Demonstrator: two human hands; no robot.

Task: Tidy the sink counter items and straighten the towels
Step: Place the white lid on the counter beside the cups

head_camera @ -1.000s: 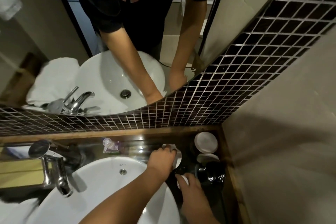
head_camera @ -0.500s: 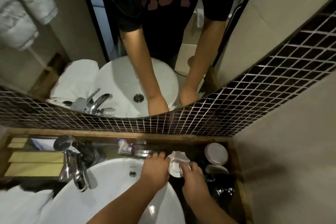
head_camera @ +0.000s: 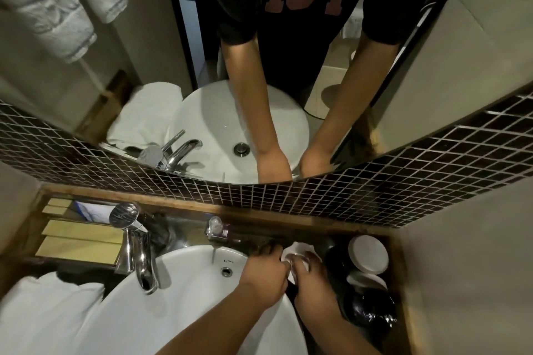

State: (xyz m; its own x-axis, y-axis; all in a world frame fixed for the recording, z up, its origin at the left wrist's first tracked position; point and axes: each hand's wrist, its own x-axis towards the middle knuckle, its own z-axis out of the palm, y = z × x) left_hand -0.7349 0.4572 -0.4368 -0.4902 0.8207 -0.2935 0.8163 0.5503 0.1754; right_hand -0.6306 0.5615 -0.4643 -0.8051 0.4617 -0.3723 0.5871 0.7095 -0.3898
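Observation:
A small crumpled white item [head_camera: 297,251], paper or thin plastic, lies on the dark counter behind the white basin's [head_camera: 184,291] right rim. My left hand [head_camera: 266,274] and my right hand [head_camera: 310,277] meet over it, fingers pinching its edges from both sides. Most of the item is hidden under my fingers. A folded white towel [head_camera: 49,314] lies at the basin's left. In the mirror, pale towels [head_camera: 52,0] hang at the upper left.
A chrome faucet [head_camera: 135,251] stands left of the basin. A small clear bottle [head_camera: 216,228] sits behind it. Two white round lids [head_camera: 367,253] and a glossy black pot [head_camera: 369,311] fill the right corner. Yellow boxes [head_camera: 80,242] lie at the left. A wooden ledge rims the counter.
My right hand came up from beside the black pot to join my left hand on the white item. The camera view shifted right and tilted up.

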